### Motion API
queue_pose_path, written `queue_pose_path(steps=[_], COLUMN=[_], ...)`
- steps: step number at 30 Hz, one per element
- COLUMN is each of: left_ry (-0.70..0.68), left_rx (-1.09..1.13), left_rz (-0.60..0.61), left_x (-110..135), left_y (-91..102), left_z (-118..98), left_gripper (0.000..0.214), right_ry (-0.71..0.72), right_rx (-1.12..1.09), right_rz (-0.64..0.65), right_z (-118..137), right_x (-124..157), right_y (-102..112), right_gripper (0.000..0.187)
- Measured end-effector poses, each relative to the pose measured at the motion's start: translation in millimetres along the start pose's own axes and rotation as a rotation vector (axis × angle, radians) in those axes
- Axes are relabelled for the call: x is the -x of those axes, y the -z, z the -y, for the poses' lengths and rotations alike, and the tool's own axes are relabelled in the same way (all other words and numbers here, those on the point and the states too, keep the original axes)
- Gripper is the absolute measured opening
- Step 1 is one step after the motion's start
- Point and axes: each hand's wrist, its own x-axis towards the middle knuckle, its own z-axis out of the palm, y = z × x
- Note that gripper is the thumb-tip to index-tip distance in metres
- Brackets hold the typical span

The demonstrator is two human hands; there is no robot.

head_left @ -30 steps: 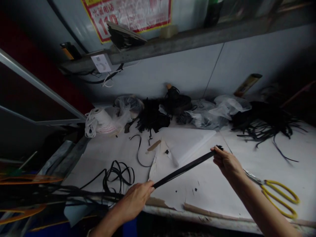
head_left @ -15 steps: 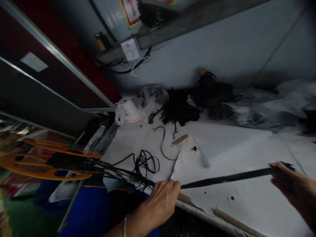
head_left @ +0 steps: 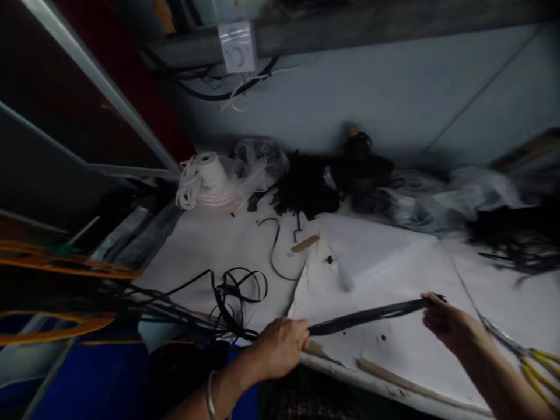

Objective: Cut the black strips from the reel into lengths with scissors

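A bundle of black straps (head_left: 367,317) stretches between my two hands above the front of the white-covered table (head_left: 258,245). My left hand (head_left: 284,345), with a bangle at the wrist, is closed around the bundle near the table's front edge. Farther right, my right hand (head_left: 444,318) pinches the bundle close to its end; a short tip pokes out past the fingers. From my left hand the straps run on leftward, with loose loops (head_left: 238,291) on the table, toward an orange reel (head_left: 56,326). Scissors with yellow handles (head_left: 536,361) lie by my right forearm.
Along the wall stand a white cord spool (head_left: 212,172), clear plastic bags (head_left: 437,201) and a heap of cut black strips (head_left: 306,186). More black strips (head_left: 520,233) lie at the right. A switch box (head_left: 237,46) with cables is on the wall. Torn brown cardboard edges the table front.
My right hand has come nearer my left along the bundle. The view has shifted right, bringing the scissors and the right-hand strips into sight. Both hands keep hold of the straps.
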Motion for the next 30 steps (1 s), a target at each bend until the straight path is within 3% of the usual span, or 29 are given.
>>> queue_pose_path(steps=[2, 6, 17, 24, 27, 30], left_ry=[-0.002, 0.073, 0.221, 0.252, 0.232, 0.208], left_rx=[0.085, 0.145, 0.042, -0.023, -0.044, -0.095], left_rz=[0.039, 0.111, 0.132, 0.172, 0.113, -0.028], left_x=[-15.3, -38.2, -94.1, -85.3, -72.2, -64.0], left_y=[3.3, 4.7, -30.2, -26.5, -30.4, -28.6], left_z=[10.1, 23.2, 73.7, 65.8, 74.0, 77.5], left_gripper=[0.029, 0.031, 0.032, 0.033, 0.034, 0.035], right_ry=[-0.043, -0.073, -0.178, -0.165, -0.116, -0.096], right_rx=[-0.045, -0.101, -0.056, -0.064, -0.073, -0.084], right_rz=[-0.059, -0.109, -0.131, -0.084, -0.102, -0.097], right_z=[0.6, -6.3, -41.3, -51.2, -43.1, -30.4], right_x=[1.6, -4.8, -50.6, -74.1, -75.6, -74.8], right_y=[9.9, 5.5, 0.7, 8.4, 9.4, 7.2], right_gripper=[0.025, 0.022, 0.022, 0.023, 0.022, 0.021])
